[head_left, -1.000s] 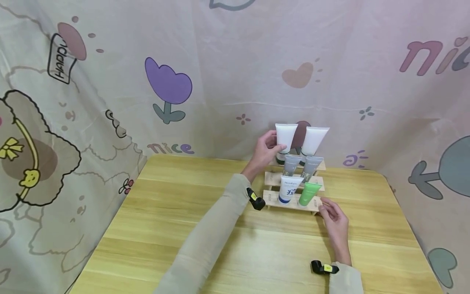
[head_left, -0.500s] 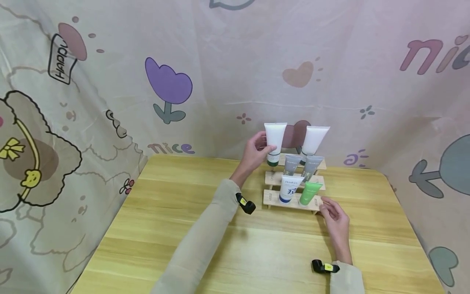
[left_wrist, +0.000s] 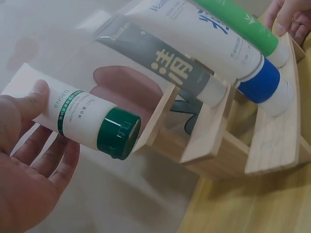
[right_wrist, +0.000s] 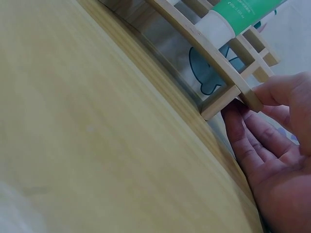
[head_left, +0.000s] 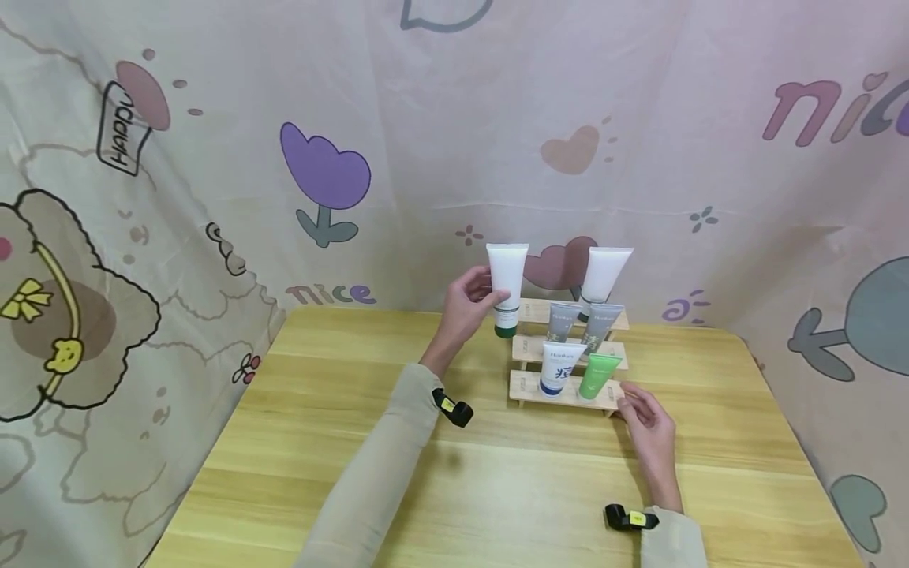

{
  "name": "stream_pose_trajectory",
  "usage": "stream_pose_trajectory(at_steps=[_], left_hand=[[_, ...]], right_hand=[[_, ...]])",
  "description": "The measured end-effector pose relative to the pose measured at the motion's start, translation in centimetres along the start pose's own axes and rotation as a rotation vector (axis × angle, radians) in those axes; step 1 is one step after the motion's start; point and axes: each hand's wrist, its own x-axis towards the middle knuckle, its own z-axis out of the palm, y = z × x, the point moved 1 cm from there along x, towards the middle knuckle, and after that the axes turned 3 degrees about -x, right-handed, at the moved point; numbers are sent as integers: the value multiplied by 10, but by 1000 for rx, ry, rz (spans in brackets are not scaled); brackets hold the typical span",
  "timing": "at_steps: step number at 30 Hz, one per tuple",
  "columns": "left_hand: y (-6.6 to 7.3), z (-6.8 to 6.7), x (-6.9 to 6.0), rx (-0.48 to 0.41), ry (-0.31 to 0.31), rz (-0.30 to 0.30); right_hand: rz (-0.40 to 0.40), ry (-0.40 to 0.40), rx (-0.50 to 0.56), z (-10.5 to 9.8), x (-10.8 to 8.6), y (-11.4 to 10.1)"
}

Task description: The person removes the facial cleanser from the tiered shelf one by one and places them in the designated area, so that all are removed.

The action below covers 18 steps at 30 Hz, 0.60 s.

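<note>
My left hand [head_left: 466, 308] grips a white squeeze tube [head_left: 507, 282] with a dark green cap [left_wrist: 118, 133], thumb on one side and fingers on the other. It is held cap down in the air, left of a three-step wooden rack [head_left: 525, 382]. At the rack's lowest step, my right hand [head_left: 651, 424] pinches the right end, thumb above and fingers beneath [right_wrist: 235, 128]. Another white tube [head_left: 604, 272] stands on the top step. Two grey tubes [head_left: 603, 325] stand on the middle step. The bottom step bears a white tube with a blue cap [head_left: 558, 366] and a green tube [head_left: 598, 374].
The rack stands on a wood-grain table [head_left: 341, 410] towards its far right. A printed cloth [head_left: 454, 126] hangs close behind the table's back edge and along the sides. Each wrist wears a black camera on a strap [head_left: 628, 518].
My left hand has lifted the white green-capped tube off the top step and carried it left, clear of the rack. The right hand keeps its hold on the rack. The head view has shifted slightly.
</note>
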Motion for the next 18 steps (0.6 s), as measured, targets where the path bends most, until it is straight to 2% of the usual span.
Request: stream_pose_trajectory(at_steps=[8,14,18], left_hand=[[-10,-14,-12,-29,34,-55],[-20,-22,-20,-29,61,-95],[-28,-27,-26,-27,82,-120]], right_hand=[[11,19,-15,0,10,27],[-20,30,-3,1,10,31],[-9,26,-6,0,10,31]])
